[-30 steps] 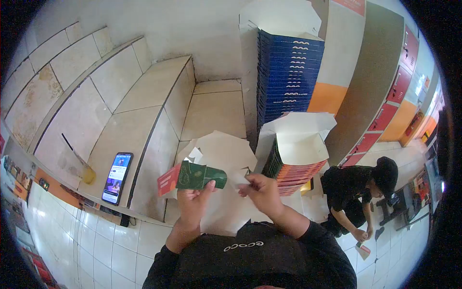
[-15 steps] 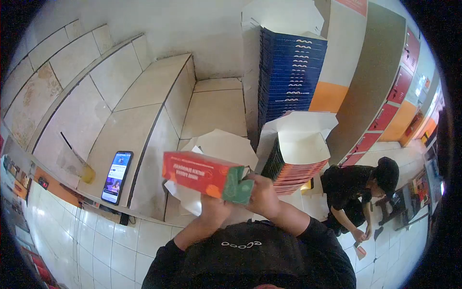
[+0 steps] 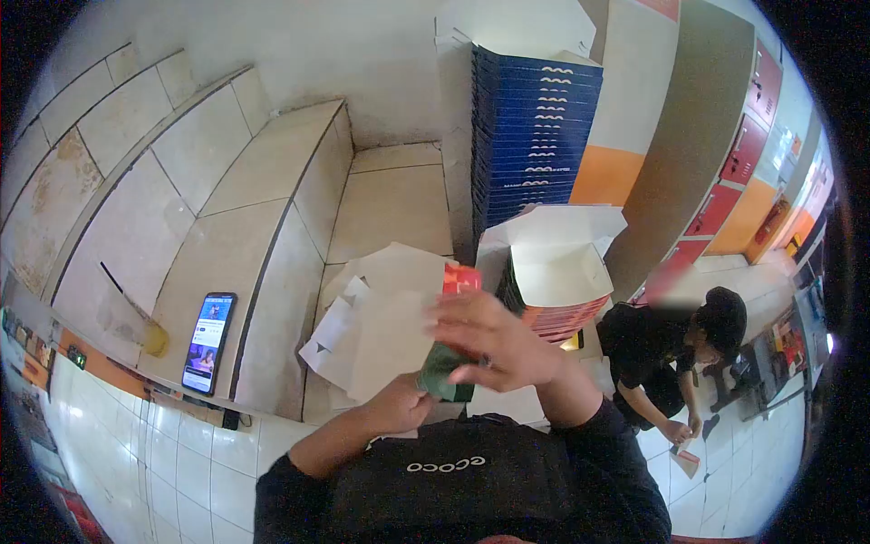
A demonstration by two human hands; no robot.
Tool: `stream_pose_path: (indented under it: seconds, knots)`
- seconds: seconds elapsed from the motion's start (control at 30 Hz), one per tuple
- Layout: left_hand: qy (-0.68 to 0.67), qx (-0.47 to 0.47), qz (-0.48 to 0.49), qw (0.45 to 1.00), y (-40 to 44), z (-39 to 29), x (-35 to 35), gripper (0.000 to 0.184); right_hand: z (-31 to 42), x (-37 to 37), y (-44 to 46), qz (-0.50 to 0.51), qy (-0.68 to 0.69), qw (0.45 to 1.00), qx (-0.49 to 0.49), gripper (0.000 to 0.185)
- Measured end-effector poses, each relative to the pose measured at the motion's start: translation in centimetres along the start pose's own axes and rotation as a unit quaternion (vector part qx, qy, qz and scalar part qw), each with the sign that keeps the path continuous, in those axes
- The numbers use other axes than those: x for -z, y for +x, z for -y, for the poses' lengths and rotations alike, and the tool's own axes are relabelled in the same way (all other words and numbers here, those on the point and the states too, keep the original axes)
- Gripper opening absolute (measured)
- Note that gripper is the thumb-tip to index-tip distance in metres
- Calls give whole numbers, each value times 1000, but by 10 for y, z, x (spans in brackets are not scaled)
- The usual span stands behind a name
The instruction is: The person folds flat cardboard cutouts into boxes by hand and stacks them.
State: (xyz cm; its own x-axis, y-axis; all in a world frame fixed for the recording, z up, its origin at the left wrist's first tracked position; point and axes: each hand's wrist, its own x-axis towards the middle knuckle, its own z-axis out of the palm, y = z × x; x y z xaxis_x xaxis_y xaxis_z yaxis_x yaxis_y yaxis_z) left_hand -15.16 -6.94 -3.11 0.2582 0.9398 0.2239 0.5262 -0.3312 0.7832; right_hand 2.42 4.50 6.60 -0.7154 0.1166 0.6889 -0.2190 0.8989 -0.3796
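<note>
A red and green paper food box (image 3: 441, 370) is upright in front of my chest, mostly covered by my right hand. My left hand (image 3: 399, 405) is closed on its green lower end. My right hand (image 3: 512, 349) lies across the box with fingers stretched and thumb apart, slightly blurred by motion. Beyond my hands, white unfolded cardboard sheets (image 3: 362, 340) lie on the tiled ledge. Just right of them stands a stack of nested red boxes (image 3: 566, 317), the top one with its lid raised and white inside.
A tall stack of blue boxes (image 3: 535, 136) rises behind the red stack. On the left ledge lie a lit phone (image 3: 208, 344) and a plastic cup with a straw (image 3: 154, 338). At right, a person in black (image 3: 648, 354) bends over a small card-like piece. Red lockers (image 3: 716, 208) line the wall.
The box has turned from lying sideways to upright. My right hand has moved from its green end to across its side, while my left hand has shifted to the green end.
</note>
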Motion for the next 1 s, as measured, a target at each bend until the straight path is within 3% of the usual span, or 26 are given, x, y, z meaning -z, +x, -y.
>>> stream_pose_path:
  seconds: [0.1,0.23,0.37,0.47,0.57,0.67,0.8,0.87,0.9,1.0]
  knots:
    - [12,52,85,995,-2,-14,10,20,-7,-12,-4,221,3,975,20,21]
    - [69,108,102,987,-4,-11,23,20,-5,-20,-4,147,39,985,84,20]
    - [78,122,43,989,-10,-14,24,19,2,-39,-2,237,23,967,90,25]
    - [199,20,55,978,-13,6,25,17,1,-36,-4,205,-16,977,57,23]
    - [366,-105,-24,924,1,-30,51,23,9,-28,-1,47,-210,976,15,19]
    - [491,-263,-232,798,11,-61,55,5,15,-17,-8,209,-282,935,-48,13]
    - [397,-306,-114,858,52,-25,29,14,55,28,-12,-16,-314,948,-42,10]
    - [345,-323,-51,880,73,-18,13,18,76,52,-16,-107,-380,907,-148,12]
    - [333,-372,-68,864,101,-33,11,30,81,62,-19,-153,-411,877,-198,14]
    - [361,-369,2,856,161,-2,-7,37,65,83,-34,-146,-371,854,-334,24]
